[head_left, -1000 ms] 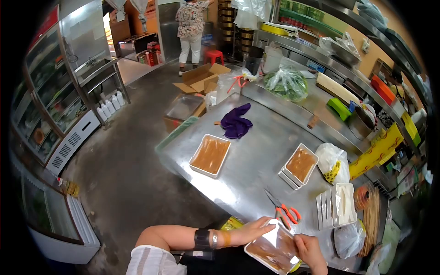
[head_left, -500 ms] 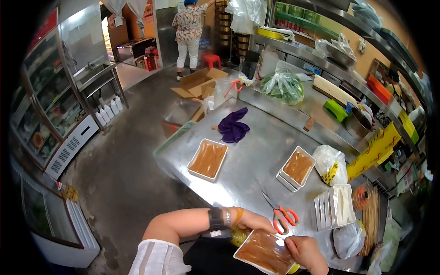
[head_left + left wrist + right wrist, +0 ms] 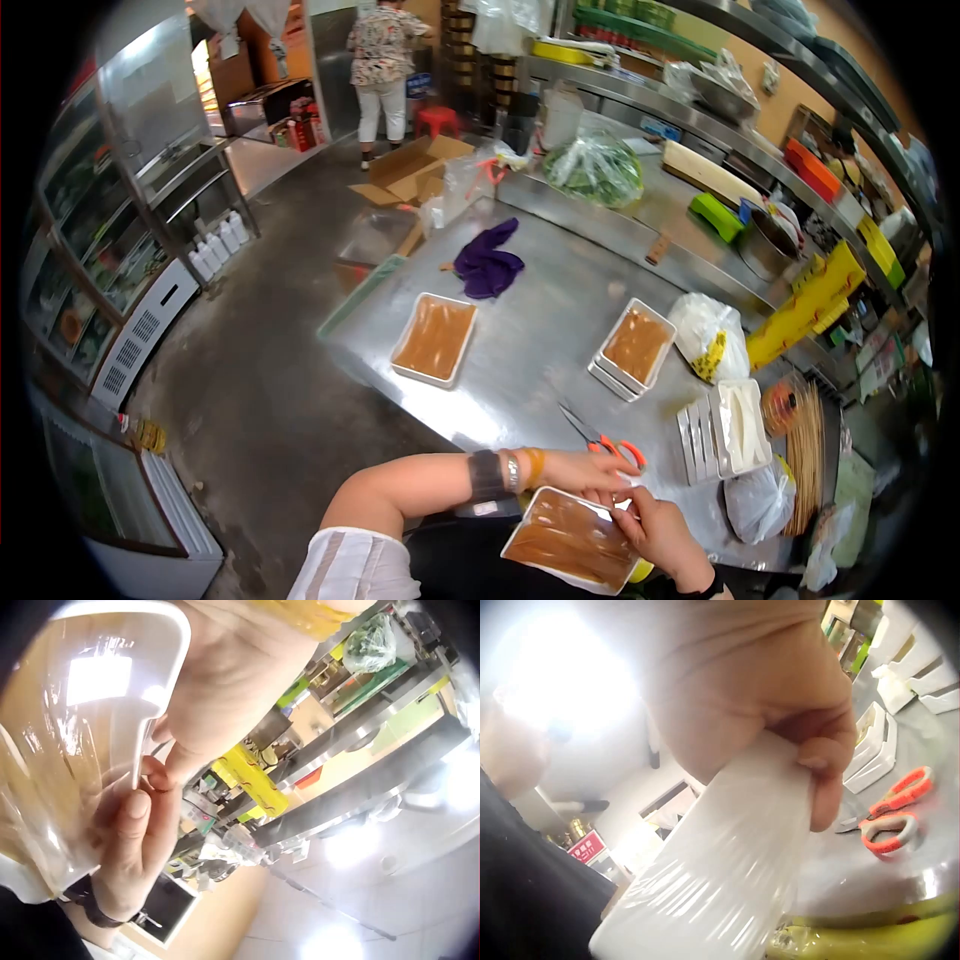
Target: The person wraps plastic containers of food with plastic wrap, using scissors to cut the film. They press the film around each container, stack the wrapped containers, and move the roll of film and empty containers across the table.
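A white tray (image 3: 570,540) of brown strips under clear plastic wrap is held tilted at the table's near edge. My right hand (image 3: 660,535) grips its right end, thumb on the upper rim. Above the same end is my left hand (image 3: 575,470), its bent fingers meeting the right fingers at the rim; I cannot tell whether they pinch the wrap. In the left wrist view the left hand (image 3: 232,682) lies beside the rim, close to the right hand (image 3: 139,840). Wrinkled wrap (image 3: 720,877) covers the tray's white underside in the right wrist view. Orange-handled scissors (image 3: 620,450) lie just beyond the hands.
Two more filled trays, one at left (image 3: 435,340) and one at right (image 3: 640,345), sit on the steel table (image 3: 530,350). A purple cloth (image 3: 488,260) lies behind them. Stacked white trays (image 3: 740,430), plastic bags (image 3: 710,335) and skewers (image 3: 805,470) line the right side. A person (image 3: 385,75) stands far back.
The left hand has slid right along the tray to its right end, where its fingers now meet the right hand's. The tray has shifted slightly left, and the head view has turned a little.
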Demonstrator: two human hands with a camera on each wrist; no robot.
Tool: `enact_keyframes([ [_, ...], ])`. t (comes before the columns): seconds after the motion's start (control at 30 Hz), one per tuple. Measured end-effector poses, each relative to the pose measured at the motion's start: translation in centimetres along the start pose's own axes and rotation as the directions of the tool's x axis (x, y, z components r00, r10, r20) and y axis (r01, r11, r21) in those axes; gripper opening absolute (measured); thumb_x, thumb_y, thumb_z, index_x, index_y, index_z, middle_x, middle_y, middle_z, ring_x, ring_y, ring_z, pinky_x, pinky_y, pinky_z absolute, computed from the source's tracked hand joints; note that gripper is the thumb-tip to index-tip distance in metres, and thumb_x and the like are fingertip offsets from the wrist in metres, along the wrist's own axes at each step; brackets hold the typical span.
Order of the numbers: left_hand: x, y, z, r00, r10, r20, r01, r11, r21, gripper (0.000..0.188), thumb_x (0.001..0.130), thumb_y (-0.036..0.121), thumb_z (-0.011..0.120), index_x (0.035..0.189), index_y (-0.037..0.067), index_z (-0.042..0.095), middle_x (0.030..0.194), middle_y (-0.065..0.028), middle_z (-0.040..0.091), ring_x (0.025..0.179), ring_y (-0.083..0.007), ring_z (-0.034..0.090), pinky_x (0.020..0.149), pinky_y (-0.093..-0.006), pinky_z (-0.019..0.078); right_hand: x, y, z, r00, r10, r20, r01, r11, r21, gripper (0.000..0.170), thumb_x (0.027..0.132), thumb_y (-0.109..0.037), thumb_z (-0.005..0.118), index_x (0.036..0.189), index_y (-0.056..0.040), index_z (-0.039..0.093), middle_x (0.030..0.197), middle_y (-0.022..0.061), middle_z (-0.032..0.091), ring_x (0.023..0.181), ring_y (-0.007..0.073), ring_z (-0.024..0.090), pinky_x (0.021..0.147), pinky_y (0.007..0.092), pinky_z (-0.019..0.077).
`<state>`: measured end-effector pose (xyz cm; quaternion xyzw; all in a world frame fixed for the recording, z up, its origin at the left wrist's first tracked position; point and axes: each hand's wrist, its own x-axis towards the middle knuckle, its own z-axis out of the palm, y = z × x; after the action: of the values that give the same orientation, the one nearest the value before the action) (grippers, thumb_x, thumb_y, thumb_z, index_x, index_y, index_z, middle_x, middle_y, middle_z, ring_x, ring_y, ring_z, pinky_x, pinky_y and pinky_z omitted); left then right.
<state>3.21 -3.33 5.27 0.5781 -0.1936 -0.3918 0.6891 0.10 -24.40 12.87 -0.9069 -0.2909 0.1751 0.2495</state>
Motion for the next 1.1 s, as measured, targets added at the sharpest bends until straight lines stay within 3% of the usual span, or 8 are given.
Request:
enact_keyframes([
  [0.07, -0.4, 1.5, -1.1, 0.995, -0.086, -0.055, 0.076, 0.982, -0.173, 0.052, 0.101, 0.036, 0.049, 0.137, -0.001, 0.044, 0.119, -0.011, 0.06, 0.102, -0.018, 0.064, 0.083, -0.031, 0.0531, 0.1, 0.4, -0.1, 1.0, -0.014, -0.008, 0.015, 0.996, 0.086, 0.024, 0.095, -0.027, 0.058, 0.099, -0.003, 0.062, 0.07, 0.0142, 0.064, 0.063, 0.03, 0.063, 0.059, 0.0366, 0.0486],
  [0.1, -0.6, 1.5, -1.0, 0.967, 0.2, -0.155, -0.229, 0.953, -0.198, 0.047, 0.099, 0.033, 0.052, 0.135, 0.003, 0.045, 0.108, -0.0085, 0.066, 0.091, -0.0156, 0.065, 0.084, -0.0311, 0.0524, -0.3, 0.9, -0.5, 0.999, 0.019, -0.033, -0.015, 0.992, 0.127, 0.025, 0.095, -0.027, 0.058, 0.099, -0.0023, 0.061, 0.071, 0.0145, 0.064, 0.064, 0.0299, 0.064, 0.059, 0.0359, 0.0487],
  [0.2, -4.3, 0.8, -1.1, 0.751, 0.011, -0.66, -0.207, 0.953, -0.22, 0.033, 0.1, 0.021, 0.052, 0.126, 0.001, 0.052, 0.102, -0.0107, 0.067, 0.095, -0.0179, 0.065, 0.088, -0.0307, 0.0511, -2.2, 4.4, -2.3, 0.978, 0.171, -0.12, -0.127, 0.943, 0.308, 0.023, 0.097, -0.028, 0.055, 0.107, -0.0071, 0.06, 0.071, 0.0105, 0.063, 0.063, 0.0252, 0.062, 0.059, 0.036, 0.0487],
  [0.3, -9.0, -0.9, -1.1, 0.671, -0.032, -0.74, -0.2, 0.954, -0.222, 0.023, 0.099, 0.018, 0.051, 0.114, 0.003, 0.059, 0.09, -0.0073, 0.066, 0.082, -0.0155, 0.064, 0.075, -0.0274, 0.0516, -3.8, 6.4, -6.6, 0.838, 0.45, -0.31, -0.213, 0.791, 0.573, 0.026, 0.1, -0.029, 0.051, 0.104, -0.0059, 0.061, 0.067, 0.0003, 0.053, 0.056, 0.0088, 0.051, 0.052, 0.0265, 0.0428],
  [0.43, -12.1, -3.4, -1.0, 0.534, 0.018, -0.845, -0.212, 0.971, -0.113, 0.018, 0.099, 0.015, 0.052, 0.11, 0.003, 0.059, 0.086, -0.0054, 0.065, 0.076, -0.0132, 0.062, 0.072, -0.0257, 0.0508, -3.0, 14.0, -11.0, 0.679, 0.486, -0.55, -0.141, 0.822, 0.551, 0.028, 0.101, -0.03, 0.049, 0.1, -0.0042, 0.062, 0.067, -0.0021, 0.052, 0.052, 0.0071, 0.047, 0.045, 0.0237, 0.0368],
  [0.77, -17.6, -2.9, -0.8, 0.309, 0.067, -0.949, -0.132, 0.991, 0.027, 0.013, 0.099, 0.015, 0.053, 0.105, 0.006, 0.061, 0.083, -0.0012, 0.062, 0.074, -0.0075, 0.059, 0.07, -0.0205, 0.0492, 1.1, 21.3, -13.5, 0.645, 0.619, -0.449, -0.318, 0.751, 0.578, 0.038, 0.1, -0.039, 0.049, 0.114, -0.0062, 0.063, 0.074, -0.0039, 0.052, 0.059, 0.0064, 0.047, 0.044, 0.0237, 0.0367],
  [0.87, -18.6, -3.3, -0.6, 0.259, 0.061, -0.964, -0.166, 0.986, 0.018, 0.013, 0.099, 0.015, 0.054, 0.104, 0.006, 0.061, 0.084, -0.0012, 0.062, 0.074, -0.0074, 0.058, 0.068, -0.0203, 0.0492, 1.3, 20.3, -13.5, 0.634, 0.584, -0.507, -0.29, 0.787, 0.545, 0.032, 0.099, -0.035, 0.049, 0.091, -0.0065, 0.062, 0.065, -0.0017, 0.05, 0.048, 0.0094, 0.046, 0.041, 0.0256, 0.0376],
  [1.1, -18.8, -3.6, -0.9, 0.241, 0.041, -0.97, -0.178, 0.984, -0.002, 0.013, 0.099, 0.015, 0.053, 0.103, 0.006, 0.061, 0.084, -0.002, 0.062, 0.075, -0.0091, 0.059, 0.071, -0.0217, 0.0498, 2.1, 23.1, -14.1, 0.637, 0.526, -0.563, -0.189, 0.816, 0.547, 0.034, 0.098, -0.036, 0.05, 0.103, -0.0047, 0.064, 0.069, -0.0012, 0.057, 0.053, 0.0089, 0.053, 0.042, 0.0249, 0.0398],
])
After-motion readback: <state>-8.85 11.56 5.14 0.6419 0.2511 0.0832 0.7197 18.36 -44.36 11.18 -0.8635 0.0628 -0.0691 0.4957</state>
